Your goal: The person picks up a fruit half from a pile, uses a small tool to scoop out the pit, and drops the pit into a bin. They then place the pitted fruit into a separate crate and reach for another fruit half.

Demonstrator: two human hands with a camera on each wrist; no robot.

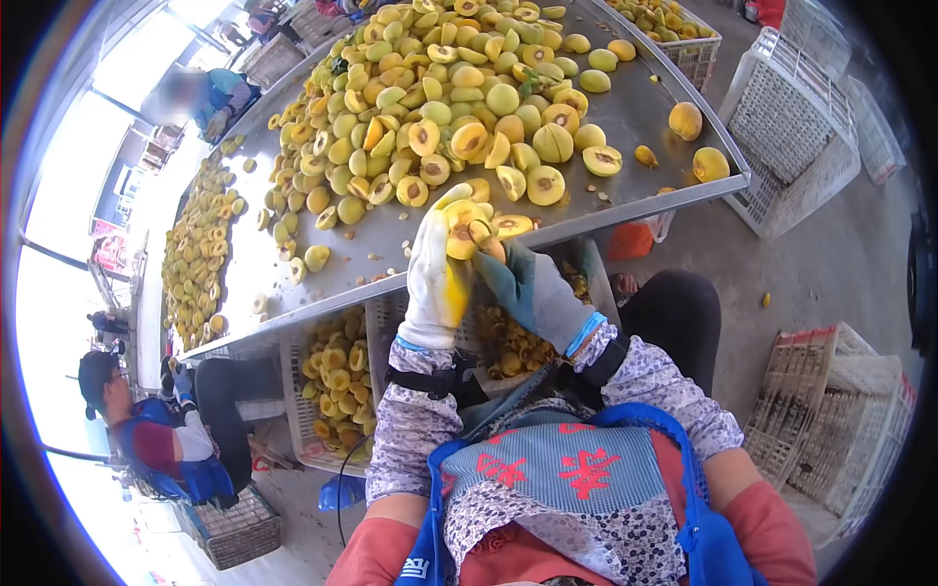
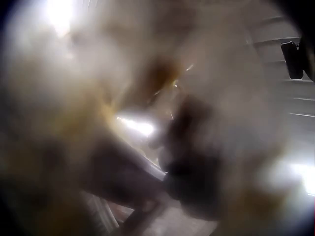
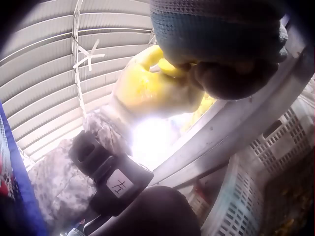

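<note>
My left hand (image 1: 436, 273), in a white glove stained yellow, holds an opened apricot (image 1: 461, 230) just over the near edge of the metal table. Its orange cut flesh faces the right hand. My right hand (image 1: 537, 295), in a grey and teal glove, pinches at the fruit's right side with curled fingers. In the right wrist view the left glove (image 3: 152, 88) shows wet yellow patches, and the right glove (image 3: 216, 37) meets it; the fruit is mostly hidden there. A heap of whole and halved apricots (image 1: 454, 93) lies just beyond the hands. The left wrist view is badly blurred.
The metal table (image 1: 376, 244) has a raised rim. Beneath it stand a crate of apricot halves (image 1: 337, 381) and a crate with darker scraps (image 1: 513, 347). White plastic crates (image 1: 791, 127) stand at right, more crates (image 1: 831, 420) lower right. Another person (image 1: 156, 430) sits at left.
</note>
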